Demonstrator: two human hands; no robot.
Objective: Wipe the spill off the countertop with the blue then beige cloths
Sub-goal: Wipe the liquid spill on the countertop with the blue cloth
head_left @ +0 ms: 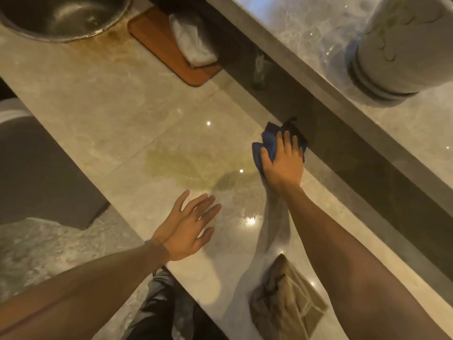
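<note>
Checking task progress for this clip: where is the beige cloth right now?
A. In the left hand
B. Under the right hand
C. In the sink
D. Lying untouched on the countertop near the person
D: the beige cloth lies crumpled on the countertop, with no hand on it.

Warm light glints off a raised marble ledge [318,33]; a metal basin [63,15] and speckled stone floor [49,253] show.

Glossy marble countertop [103,99], soft blue cloth [269,141], wood tray [159,45], metal sink [66,18]
</note>
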